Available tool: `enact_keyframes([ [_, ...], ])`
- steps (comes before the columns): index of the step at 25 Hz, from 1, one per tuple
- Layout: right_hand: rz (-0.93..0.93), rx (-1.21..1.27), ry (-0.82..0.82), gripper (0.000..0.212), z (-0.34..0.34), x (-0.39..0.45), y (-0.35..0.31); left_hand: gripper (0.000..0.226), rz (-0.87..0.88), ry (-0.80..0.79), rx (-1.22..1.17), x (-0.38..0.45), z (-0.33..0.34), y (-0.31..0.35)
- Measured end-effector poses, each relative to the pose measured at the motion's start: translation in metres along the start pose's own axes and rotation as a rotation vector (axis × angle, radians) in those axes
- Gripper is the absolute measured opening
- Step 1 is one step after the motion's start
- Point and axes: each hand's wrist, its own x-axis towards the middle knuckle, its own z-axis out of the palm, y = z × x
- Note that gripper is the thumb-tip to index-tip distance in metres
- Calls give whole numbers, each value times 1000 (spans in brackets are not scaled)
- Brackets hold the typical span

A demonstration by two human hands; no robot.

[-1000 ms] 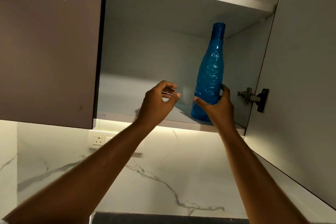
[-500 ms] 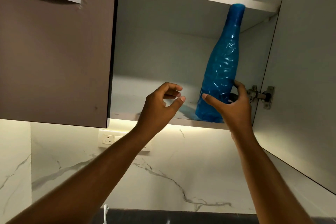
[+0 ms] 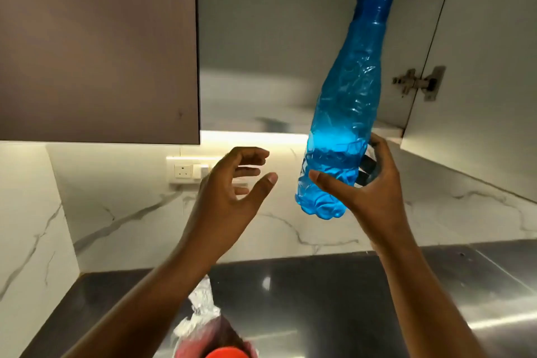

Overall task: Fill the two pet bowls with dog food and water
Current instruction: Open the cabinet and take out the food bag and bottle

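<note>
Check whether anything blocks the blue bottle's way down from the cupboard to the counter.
Nothing visible blocks it. The right hand grips the bottle, already out past the cupboard's shelf edge. The left hand hovers open beside it, and a plastic bag sits on the counter lower left.

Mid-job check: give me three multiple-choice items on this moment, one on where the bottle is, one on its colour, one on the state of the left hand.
1. Where is the bottle?
A. Standing on the cupboard shelf
B. In the air, in front of the open cupboard
C. Lying on the counter

2. What colour is the bottle?
A. Blue
B. Green
C. Red

3. What is the left hand doing?
A. Gripping the bottle's neck
B. Resting flat on the counter
C. Open in the air, holding nothing

Answers:
1 B: the right hand holds its lower part, its base clear of any surface.
2 A: translucent blue with a darker blue cap.
3 C: its fingers are spread, apart from the bottle.
</note>
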Motion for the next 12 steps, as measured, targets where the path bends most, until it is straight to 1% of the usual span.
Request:
enact_keyframes([
  [3,102,-58,-46,87,6,-46,12,43,-68,-97,-2,-43,-2,-17],
  [6,164,-100,-56,86,5,-98,26,36,-138,-180,-75,-85,4,-34],
  [7,188,-114,-47,84,2,-114,31,36,-164,-206,-85,-99,10,-39],
  [12,366,-189,-68,86,-10,-186,66,62,-288,-314,-67,-178,48,-64],
])
